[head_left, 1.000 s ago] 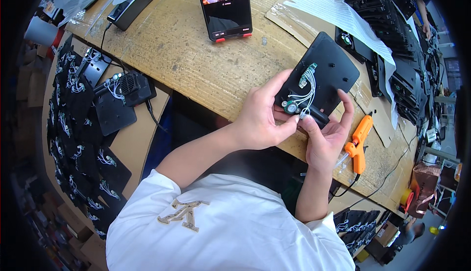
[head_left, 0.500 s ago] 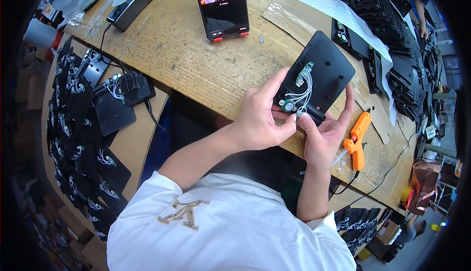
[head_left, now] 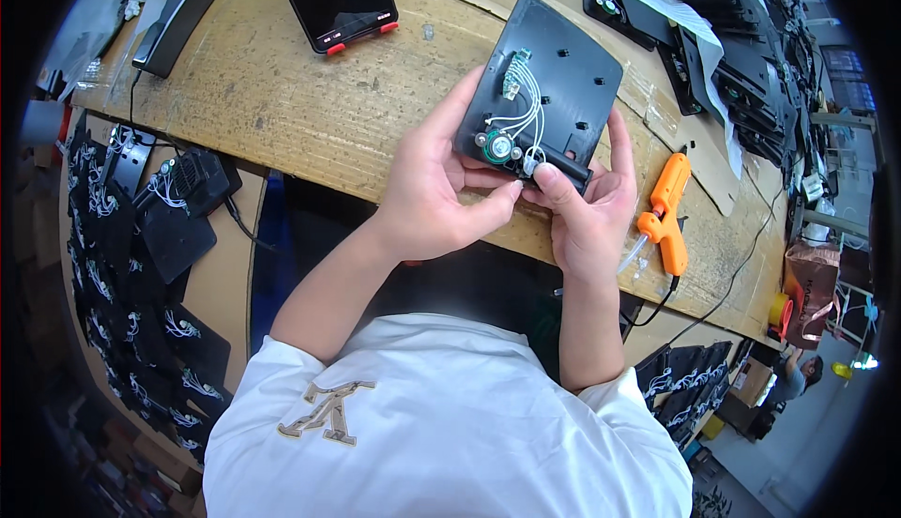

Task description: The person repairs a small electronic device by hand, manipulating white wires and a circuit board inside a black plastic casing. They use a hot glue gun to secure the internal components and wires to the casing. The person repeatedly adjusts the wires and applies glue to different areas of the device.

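Between my two hands is a black plastic panel (head_left: 563, 96), tilted with its inner face up. A small green circuit board (head_left: 516, 72) sits on it, with white wires (head_left: 537, 105) running down to a round green-rimmed part (head_left: 497, 147) and a small white piece (head_left: 532, 159) by the lower edge. My left hand (head_left: 427, 180) grips the panel's left side, fingers partly behind it and thumb at the lower edge. My right hand (head_left: 591, 213) is closed on the lower right corner, its thumb beside the white piece. The fingers behind the panel are hidden.
An orange glue gun (head_left: 668, 208) with a black cord lies right of my right hand. A phone (head_left: 343, 2) stands at the table's back. Black panels with wires fill the left side (head_left: 122, 302) and are stacked far right (head_left: 751, 96). Another person (head_left: 802, 373) is at the lower right.
The view has shifted, and the panel sits further up and left in it, facing me more squarely. My left thumb has come away from the white piece; both hands still hold the panel.
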